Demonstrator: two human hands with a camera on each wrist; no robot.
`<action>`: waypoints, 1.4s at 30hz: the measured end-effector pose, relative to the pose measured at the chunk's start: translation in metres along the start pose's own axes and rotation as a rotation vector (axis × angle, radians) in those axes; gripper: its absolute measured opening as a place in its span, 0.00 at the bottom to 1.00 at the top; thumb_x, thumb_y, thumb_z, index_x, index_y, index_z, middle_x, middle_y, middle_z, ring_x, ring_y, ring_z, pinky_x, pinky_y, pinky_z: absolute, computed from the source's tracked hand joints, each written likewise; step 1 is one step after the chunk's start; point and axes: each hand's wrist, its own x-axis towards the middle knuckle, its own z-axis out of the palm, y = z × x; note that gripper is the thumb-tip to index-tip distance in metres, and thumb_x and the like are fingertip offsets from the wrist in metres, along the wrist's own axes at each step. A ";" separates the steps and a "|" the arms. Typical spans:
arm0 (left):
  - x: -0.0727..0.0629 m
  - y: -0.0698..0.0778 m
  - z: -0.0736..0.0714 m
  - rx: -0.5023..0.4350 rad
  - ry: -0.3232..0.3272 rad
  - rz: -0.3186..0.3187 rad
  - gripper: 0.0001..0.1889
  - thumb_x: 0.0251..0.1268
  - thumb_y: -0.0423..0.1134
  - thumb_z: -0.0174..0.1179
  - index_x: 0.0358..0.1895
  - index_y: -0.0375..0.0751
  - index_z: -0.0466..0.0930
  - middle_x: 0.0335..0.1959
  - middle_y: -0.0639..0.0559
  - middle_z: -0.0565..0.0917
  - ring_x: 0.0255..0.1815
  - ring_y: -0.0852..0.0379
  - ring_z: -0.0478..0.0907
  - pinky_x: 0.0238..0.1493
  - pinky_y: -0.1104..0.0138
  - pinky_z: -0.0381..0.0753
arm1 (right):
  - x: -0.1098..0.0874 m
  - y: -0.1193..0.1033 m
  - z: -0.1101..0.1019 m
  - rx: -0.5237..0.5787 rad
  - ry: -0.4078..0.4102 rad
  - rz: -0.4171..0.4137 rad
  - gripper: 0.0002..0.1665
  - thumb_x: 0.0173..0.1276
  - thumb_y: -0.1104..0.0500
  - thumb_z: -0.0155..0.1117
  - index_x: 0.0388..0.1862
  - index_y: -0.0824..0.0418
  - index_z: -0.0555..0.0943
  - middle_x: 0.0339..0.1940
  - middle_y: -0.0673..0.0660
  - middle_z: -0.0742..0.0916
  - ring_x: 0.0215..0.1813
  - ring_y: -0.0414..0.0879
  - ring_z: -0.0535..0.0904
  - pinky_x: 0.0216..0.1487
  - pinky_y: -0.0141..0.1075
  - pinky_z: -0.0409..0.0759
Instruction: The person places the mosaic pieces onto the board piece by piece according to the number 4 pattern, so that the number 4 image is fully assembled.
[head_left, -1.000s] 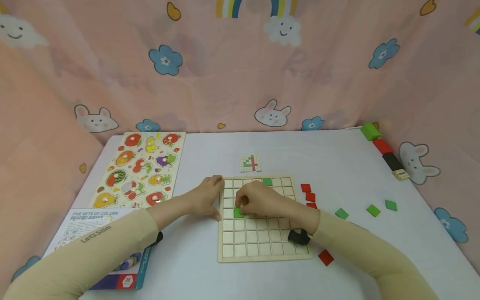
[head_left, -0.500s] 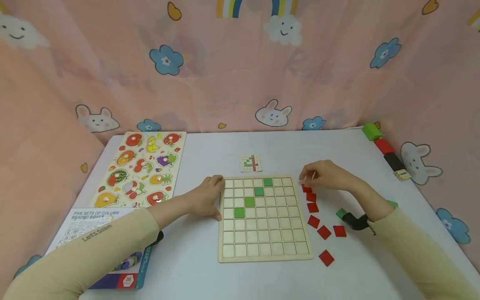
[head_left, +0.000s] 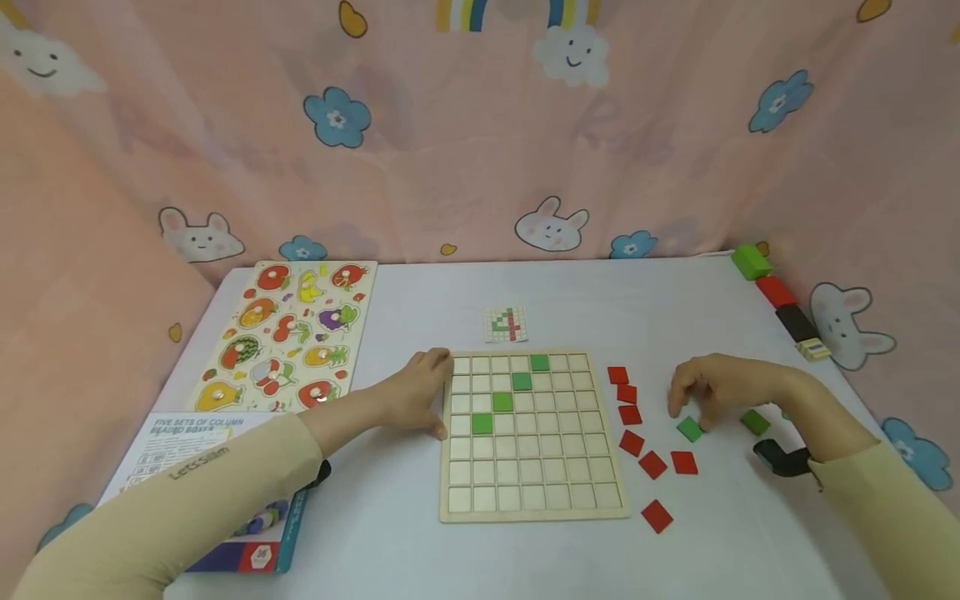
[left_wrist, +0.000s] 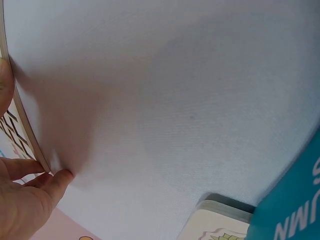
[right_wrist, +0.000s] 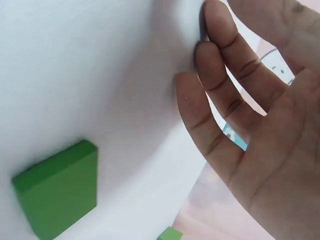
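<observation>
A red tile (head_left: 657, 517) lies alone at the lower right, and a box (head_left: 273, 533) is at the lower left. The board (head_left: 530, 472) sits mid-frame, with four green tiles (head_left: 502, 402) slanting up it. Left hand (head_left: 416, 392): loosely spread, touching the board's left edge and upper left corner. Right hand (head_left: 727, 385): at the right of the frame, fingers bent around a green tile (head_left: 689, 429); I can't tell if they pinch it. Farther up are a card (head_left: 506, 325), then blocks (head_left: 777, 292) at the upper right.
</observation>
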 end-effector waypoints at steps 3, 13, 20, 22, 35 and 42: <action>0.000 0.001 0.000 0.001 0.000 -0.006 0.60 0.44 0.52 0.77 0.75 0.25 0.52 0.77 0.28 0.53 0.77 0.31 0.53 0.78 0.47 0.61 | -0.001 -0.001 0.006 -0.076 0.015 -0.007 0.17 0.48 0.58 0.80 0.35 0.42 0.83 0.41 0.46 0.81 0.48 0.44 0.71 0.41 0.29 0.79; 0.000 -0.002 0.001 -0.005 0.005 -0.009 0.60 0.43 0.52 0.77 0.75 0.25 0.52 0.78 0.29 0.52 0.77 0.32 0.54 0.78 0.47 0.61 | 0.014 -0.009 0.012 -0.241 0.160 0.029 0.17 0.50 0.61 0.79 0.32 0.43 0.80 0.35 0.44 0.79 0.44 0.42 0.73 0.44 0.30 0.81; 0.002 -0.003 0.002 -0.012 0.007 0.003 0.59 0.42 0.51 0.78 0.74 0.25 0.53 0.77 0.29 0.52 0.76 0.31 0.54 0.78 0.46 0.62 | 0.020 -0.018 0.002 -0.176 0.247 0.058 0.12 0.55 0.63 0.75 0.27 0.52 0.78 0.27 0.47 0.79 0.36 0.42 0.73 0.35 0.30 0.75; 0.002 -0.003 0.002 -0.012 0.009 0.004 0.59 0.42 0.52 0.78 0.74 0.25 0.53 0.77 0.29 0.52 0.76 0.31 0.54 0.78 0.46 0.62 | 0.023 -0.024 0.002 -0.135 0.272 0.024 0.11 0.57 0.62 0.74 0.28 0.52 0.78 0.26 0.47 0.80 0.35 0.42 0.74 0.34 0.29 0.76; -0.001 -0.002 0.001 -0.023 0.017 0.003 0.59 0.43 0.51 0.77 0.75 0.26 0.52 0.78 0.29 0.52 0.78 0.32 0.53 0.79 0.48 0.60 | 0.085 -0.126 0.044 0.092 0.147 -0.336 0.06 0.62 0.58 0.72 0.36 0.51 0.83 0.32 0.47 0.85 0.35 0.39 0.79 0.40 0.28 0.82; -0.001 -0.003 0.001 -0.039 0.017 0.008 0.59 0.43 0.51 0.77 0.75 0.26 0.52 0.78 0.29 0.52 0.78 0.31 0.53 0.79 0.47 0.60 | 0.117 -0.176 0.072 0.105 0.097 -0.368 0.05 0.62 0.62 0.69 0.36 0.52 0.85 0.31 0.46 0.86 0.34 0.37 0.80 0.39 0.28 0.83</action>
